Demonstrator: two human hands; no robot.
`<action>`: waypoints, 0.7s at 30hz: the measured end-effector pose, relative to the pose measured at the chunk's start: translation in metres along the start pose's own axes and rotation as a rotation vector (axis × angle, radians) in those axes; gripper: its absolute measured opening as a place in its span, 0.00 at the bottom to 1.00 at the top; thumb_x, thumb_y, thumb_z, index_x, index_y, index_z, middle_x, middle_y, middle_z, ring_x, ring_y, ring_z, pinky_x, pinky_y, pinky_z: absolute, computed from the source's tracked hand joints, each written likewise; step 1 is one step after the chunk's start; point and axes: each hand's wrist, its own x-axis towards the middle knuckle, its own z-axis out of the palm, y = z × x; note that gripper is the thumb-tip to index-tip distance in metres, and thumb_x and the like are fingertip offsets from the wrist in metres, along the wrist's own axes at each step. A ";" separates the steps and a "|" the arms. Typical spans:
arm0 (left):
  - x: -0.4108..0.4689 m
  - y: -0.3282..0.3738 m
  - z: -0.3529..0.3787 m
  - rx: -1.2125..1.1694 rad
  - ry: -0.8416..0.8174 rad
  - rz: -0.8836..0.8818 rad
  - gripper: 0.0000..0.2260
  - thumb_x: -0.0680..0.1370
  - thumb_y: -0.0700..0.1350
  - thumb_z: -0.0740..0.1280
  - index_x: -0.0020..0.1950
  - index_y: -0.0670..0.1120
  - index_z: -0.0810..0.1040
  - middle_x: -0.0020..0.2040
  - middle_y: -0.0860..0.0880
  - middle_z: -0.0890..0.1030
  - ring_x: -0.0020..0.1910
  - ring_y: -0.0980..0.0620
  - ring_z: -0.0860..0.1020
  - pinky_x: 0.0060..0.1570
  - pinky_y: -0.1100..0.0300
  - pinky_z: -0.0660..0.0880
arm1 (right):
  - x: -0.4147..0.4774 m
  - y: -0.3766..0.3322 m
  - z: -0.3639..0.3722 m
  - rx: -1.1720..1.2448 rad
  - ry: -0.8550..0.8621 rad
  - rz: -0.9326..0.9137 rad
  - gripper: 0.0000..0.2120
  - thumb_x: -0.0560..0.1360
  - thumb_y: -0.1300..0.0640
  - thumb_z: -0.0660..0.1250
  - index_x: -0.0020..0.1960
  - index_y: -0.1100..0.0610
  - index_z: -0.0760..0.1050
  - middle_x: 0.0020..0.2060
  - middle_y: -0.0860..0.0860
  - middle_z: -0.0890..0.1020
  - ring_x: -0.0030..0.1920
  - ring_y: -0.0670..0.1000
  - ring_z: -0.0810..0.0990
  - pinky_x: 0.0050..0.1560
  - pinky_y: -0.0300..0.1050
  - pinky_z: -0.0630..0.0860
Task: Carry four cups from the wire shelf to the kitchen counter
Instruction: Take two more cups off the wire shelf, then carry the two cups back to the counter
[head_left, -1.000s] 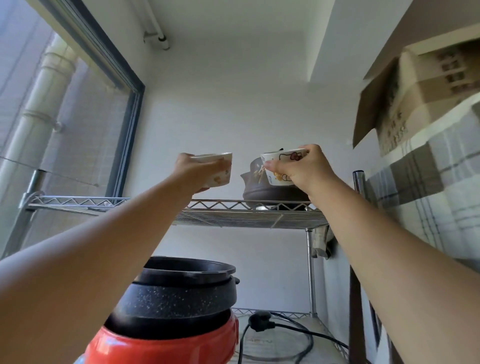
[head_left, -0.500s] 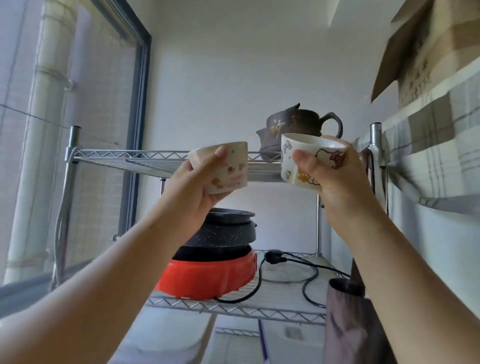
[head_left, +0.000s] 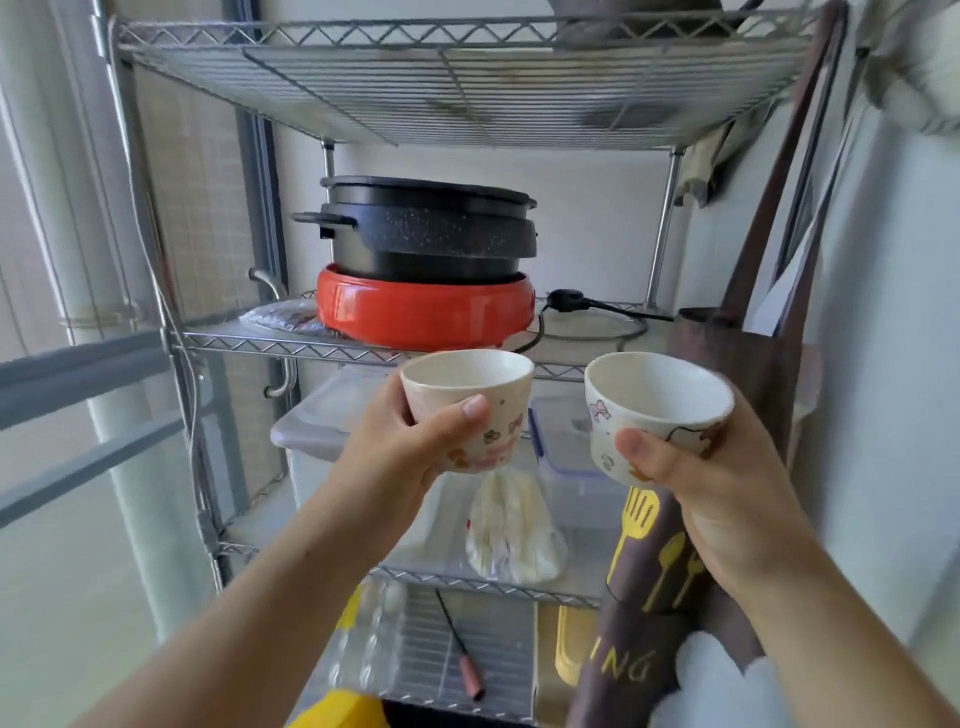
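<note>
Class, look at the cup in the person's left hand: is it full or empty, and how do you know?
Empty. The cup in the left hand is upright, and its pale inner wall shows bare.

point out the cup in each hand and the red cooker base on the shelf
left-hand cup (head_left: 467, 387), head view, inner wall below the rim
right-hand cup (head_left: 657, 392), head view, inside of the bowl
red cooker base (head_left: 423, 312), head view, front of its red side

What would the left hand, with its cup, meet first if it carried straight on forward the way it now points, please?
Probably the wire shelf edge under the red cooker, straight beyond the left hand and its cup; depth is hard to judge.
</note>
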 end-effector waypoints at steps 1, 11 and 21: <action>-0.008 -0.009 0.001 -0.003 0.010 -0.026 0.44 0.57 0.56 0.82 0.66 0.38 0.72 0.55 0.40 0.83 0.54 0.45 0.82 0.47 0.51 0.79 | -0.013 0.006 -0.001 -0.005 0.015 0.026 0.27 0.56 0.53 0.82 0.54 0.49 0.80 0.48 0.50 0.86 0.49 0.49 0.84 0.46 0.43 0.81; -0.073 -0.102 0.027 0.042 -0.038 -0.280 0.43 0.57 0.60 0.80 0.67 0.43 0.73 0.60 0.39 0.80 0.60 0.36 0.78 0.50 0.26 0.69 | -0.156 0.023 -0.048 -0.241 0.298 0.252 0.31 0.54 0.51 0.81 0.55 0.43 0.77 0.51 0.47 0.85 0.52 0.48 0.84 0.49 0.46 0.82; -0.149 -0.202 0.109 -0.040 -0.462 -0.622 0.35 0.62 0.55 0.81 0.66 0.48 0.74 0.59 0.42 0.82 0.59 0.40 0.79 0.55 0.50 0.79 | -0.289 -0.016 -0.120 -0.338 0.599 0.454 0.35 0.54 0.57 0.80 0.59 0.47 0.74 0.54 0.47 0.84 0.56 0.46 0.82 0.51 0.36 0.79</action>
